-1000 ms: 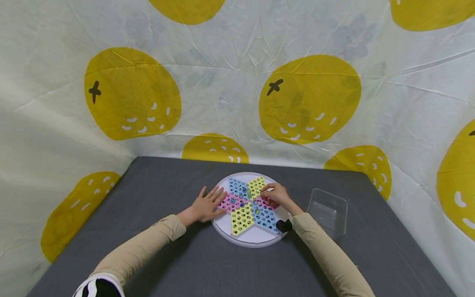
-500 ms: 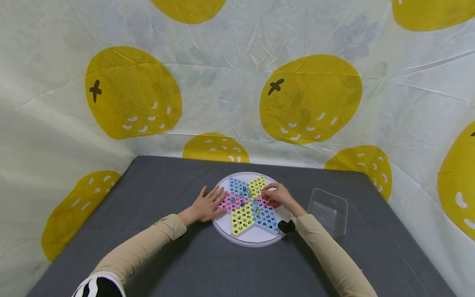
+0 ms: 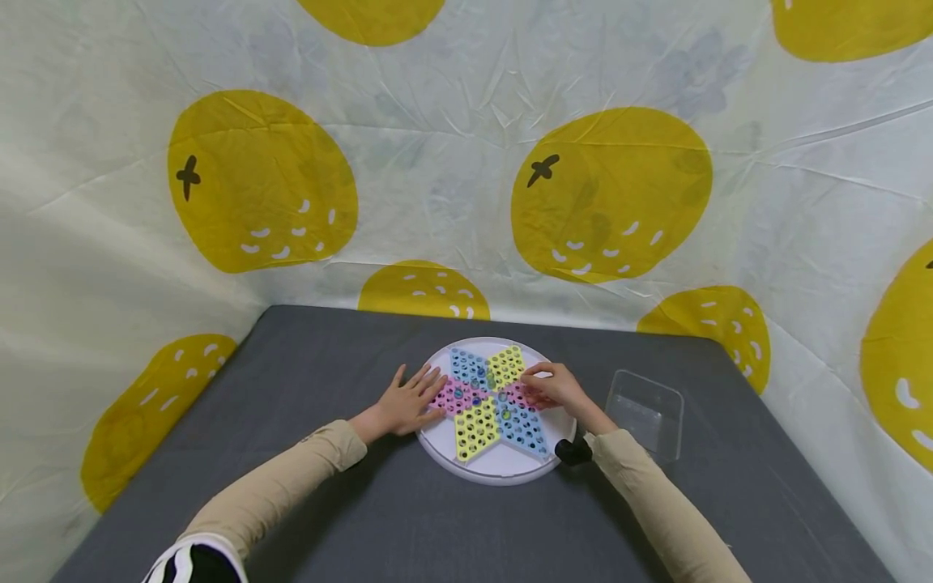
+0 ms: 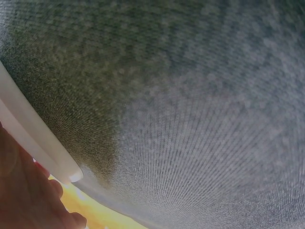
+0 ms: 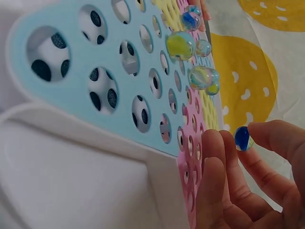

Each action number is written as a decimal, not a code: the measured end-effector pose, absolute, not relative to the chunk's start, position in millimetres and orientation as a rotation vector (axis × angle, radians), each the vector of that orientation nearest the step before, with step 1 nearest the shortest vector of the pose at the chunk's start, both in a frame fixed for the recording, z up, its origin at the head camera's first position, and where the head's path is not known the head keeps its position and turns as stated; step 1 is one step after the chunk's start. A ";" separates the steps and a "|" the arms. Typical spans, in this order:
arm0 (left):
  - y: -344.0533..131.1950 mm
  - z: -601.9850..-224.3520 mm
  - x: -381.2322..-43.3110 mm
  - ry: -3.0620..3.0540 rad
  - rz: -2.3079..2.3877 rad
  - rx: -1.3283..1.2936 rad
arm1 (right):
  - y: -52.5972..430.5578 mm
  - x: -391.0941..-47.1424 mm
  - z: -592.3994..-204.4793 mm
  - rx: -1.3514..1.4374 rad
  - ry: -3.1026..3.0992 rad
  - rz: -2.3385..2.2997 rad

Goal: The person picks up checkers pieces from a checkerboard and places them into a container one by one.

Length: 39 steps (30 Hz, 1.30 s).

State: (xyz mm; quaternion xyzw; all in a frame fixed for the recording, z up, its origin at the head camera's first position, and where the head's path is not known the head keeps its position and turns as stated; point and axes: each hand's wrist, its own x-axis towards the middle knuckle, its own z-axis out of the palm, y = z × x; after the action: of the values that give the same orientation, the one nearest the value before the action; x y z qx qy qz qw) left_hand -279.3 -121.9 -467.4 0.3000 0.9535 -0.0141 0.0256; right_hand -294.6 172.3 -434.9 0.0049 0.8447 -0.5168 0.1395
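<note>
A round white Chinese checkers board (image 3: 477, 470) carries a star of blue, yellow and pink perforated points. My left hand (image 3: 402, 405) lies with fingers spread over its left edge, partly covering the pink section. My right hand (image 3: 560, 390) is above the pink section on the right, where thumb and finger pinch a glass marble (image 5: 242, 138) with a blue swirl. Several other marbles sit around the star's middle, among them a yellow-green marble (image 5: 180, 46). In the left wrist view, only part of the hand shows beside the white rim (image 4: 40, 138).
To the right of the board stands a clear plastic box (image 3: 645, 417). A dark grey cloth (image 3: 437, 534) covers the table, and a pale curtain (image 3: 437, 162) with yellow fruit prints hangs behind and at the sides.
My right hand has shifted a little to the right and toward me, still over the right pink section. The left hand stays in place on the board.
</note>
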 end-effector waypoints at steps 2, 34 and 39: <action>-121.9 -466.4 -278.5 2.951 -0.036 0.935 | 173.5 -291.3 -431.9 0.019 2.455 -1.488; -122.7 -469.3 -279.6 2.959 -0.014 0.925 | 222.3 -244.9 -402.0 -0.042 2.510 -1.504; -123.4 -470.8 -280.6 2.954 -0.011 0.929 | 230.0 -238.7 -397.3 -0.054 2.551 -1.462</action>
State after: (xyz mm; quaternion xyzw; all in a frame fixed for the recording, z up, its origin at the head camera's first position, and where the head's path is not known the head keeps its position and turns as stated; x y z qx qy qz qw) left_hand -280.6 -123.4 -470.8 0.3000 0.9537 -0.0034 0.0224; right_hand -238.7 230.0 -397.3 -0.0182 0.8631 -0.4946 0.1003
